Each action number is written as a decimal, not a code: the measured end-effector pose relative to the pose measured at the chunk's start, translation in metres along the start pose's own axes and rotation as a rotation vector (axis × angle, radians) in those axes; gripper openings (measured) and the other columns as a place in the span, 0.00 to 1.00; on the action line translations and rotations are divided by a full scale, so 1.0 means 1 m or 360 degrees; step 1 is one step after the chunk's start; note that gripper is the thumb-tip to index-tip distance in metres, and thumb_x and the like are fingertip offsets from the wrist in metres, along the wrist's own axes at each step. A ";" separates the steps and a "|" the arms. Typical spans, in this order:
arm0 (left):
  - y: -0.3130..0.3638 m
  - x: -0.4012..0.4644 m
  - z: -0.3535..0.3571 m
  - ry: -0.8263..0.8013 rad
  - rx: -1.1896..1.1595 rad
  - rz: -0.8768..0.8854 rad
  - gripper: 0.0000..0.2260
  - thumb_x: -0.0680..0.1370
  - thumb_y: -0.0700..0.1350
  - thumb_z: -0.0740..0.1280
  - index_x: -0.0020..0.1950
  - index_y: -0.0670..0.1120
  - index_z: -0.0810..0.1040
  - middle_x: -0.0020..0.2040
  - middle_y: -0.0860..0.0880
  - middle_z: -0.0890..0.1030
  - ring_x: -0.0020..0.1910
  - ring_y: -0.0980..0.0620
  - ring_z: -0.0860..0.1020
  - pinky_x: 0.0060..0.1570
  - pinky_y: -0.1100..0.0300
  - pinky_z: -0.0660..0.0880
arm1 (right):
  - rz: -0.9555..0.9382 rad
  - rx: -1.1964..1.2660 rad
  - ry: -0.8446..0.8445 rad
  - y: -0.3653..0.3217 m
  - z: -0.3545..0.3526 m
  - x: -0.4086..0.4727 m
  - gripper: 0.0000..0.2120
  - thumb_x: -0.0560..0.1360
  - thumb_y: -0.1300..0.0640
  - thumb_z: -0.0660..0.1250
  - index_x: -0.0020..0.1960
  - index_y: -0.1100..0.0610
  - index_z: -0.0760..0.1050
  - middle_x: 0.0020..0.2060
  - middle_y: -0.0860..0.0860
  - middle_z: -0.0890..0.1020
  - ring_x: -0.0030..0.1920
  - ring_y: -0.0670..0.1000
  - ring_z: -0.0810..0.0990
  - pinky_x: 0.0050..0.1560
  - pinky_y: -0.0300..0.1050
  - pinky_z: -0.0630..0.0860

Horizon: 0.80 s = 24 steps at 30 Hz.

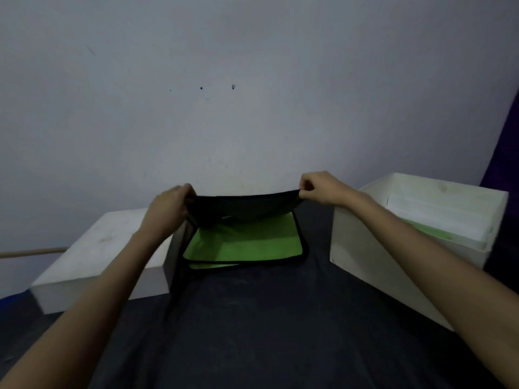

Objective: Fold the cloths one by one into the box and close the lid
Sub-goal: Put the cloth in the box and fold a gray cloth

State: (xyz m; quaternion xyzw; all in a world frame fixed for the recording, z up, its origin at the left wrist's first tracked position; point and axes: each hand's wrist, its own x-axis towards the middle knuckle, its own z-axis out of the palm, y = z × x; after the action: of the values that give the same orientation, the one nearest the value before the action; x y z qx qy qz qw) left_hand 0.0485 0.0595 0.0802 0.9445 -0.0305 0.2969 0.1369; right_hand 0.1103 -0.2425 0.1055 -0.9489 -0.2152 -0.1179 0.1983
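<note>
Your two forearms enter from the lower corners of the view, both bare up to the frame edge; no sleeve, cuff, or glove shows on either. Your left hand and right hand carry no visible ring, watch, or band. Fine detail of nails is blurred.

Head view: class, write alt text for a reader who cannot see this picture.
Two hands, left hand and right hand, pinch the far corners of a green cloth with black edging, lifting its far edge over a dark table. An open white box stands to the right, a white lid to the left.
</note>
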 end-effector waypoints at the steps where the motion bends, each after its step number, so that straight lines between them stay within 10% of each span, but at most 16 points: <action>1: 0.002 -0.004 -0.011 0.0032 -0.0050 0.0037 0.07 0.75 0.34 0.61 0.51 0.37 0.76 0.50 0.36 0.81 0.49 0.38 0.78 0.48 0.49 0.73 | -0.0059 -0.0024 -0.0002 -0.002 -0.011 -0.009 0.08 0.74 0.61 0.64 0.51 0.64 0.76 0.47 0.57 0.79 0.48 0.53 0.75 0.40 0.40 0.65; 7: 0.010 -0.086 -0.051 -0.0489 -0.0337 0.0267 0.20 0.76 0.35 0.63 0.35 0.61 0.73 0.33 0.60 0.81 0.37 0.63 0.78 0.40 0.74 0.70 | -0.0312 -0.0062 -0.0326 -0.006 -0.026 -0.106 0.02 0.74 0.61 0.65 0.45 0.56 0.75 0.45 0.55 0.81 0.47 0.53 0.79 0.50 0.41 0.73; 11: 0.000 -0.142 -0.022 -0.0970 -0.0208 0.0377 0.10 0.76 0.44 0.61 0.47 0.62 0.70 0.43 0.52 0.83 0.46 0.57 0.78 0.47 0.64 0.72 | -0.0383 -0.0280 -0.0856 -0.001 0.020 -0.166 0.06 0.74 0.60 0.64 0.42 0.52 0.68 0.39 0.48 0.74 0.41 0.48 0.74 0.42 0.40 0.68; 18: 0.013 -0.150 -0.047 -0.0747 -0.0615 0.0351 0.03 0.71 0.53 0.63 0.43 0.61 0.74 0.45 0.57 0.81 0.45 0.56 0.79 0.44 0.66 0.73 | -0.0366 -0.0277 -0.0730 -0.005 -0.007 -0.172 0.06 0.72 0.64 0.64 0.46 0.55 0.74 0.45 0.51 0.78 0.44 0.47 0.74 0.43 0.37 0.69; 21: 0.020 -0.163 -0.067 -0.1239 -0.1005 0.0285 0.17 0.65 0.66 0.67 0.43 0.56 0.80 0.36 0.54 0.80 0.36 0.62 0.76 0.40 0.69 0.73 | -0.0300 -0.0163 -0.1122 -0.006 -0.020 -0.183 0.09 0.73 0.65 0.64 0.47 0.52 0.73 0.42 0.46 0.77 0.40 0.40 0.74 0.43 0.31 0.69; 24: 0.024 -0.181 -0.062 -0.1748 -0.1040 0.0272 0.03 0.73 0.53 0.68 0.39 0.61 0.79 0.35 0.61 0.78 0.38 0.65 0.74 0.42 0.70 0.70 | -0.0199 -0.0080 -0.1565 -0.002 -0.010 -0.195 0.10 0.73 0.65 0.65 0.44 0.50 0.75 0.36 0.40 0.76 0.35 0.34 0.75 0.41 0.27 0.70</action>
State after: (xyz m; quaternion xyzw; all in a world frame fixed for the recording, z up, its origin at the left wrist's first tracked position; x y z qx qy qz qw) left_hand -0.1383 0.0498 0.0318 0.8629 -0.2600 -0.2445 0.3578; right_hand -0.0639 -0.3155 0.0545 -0.8819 -0.3368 0.3270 0.0429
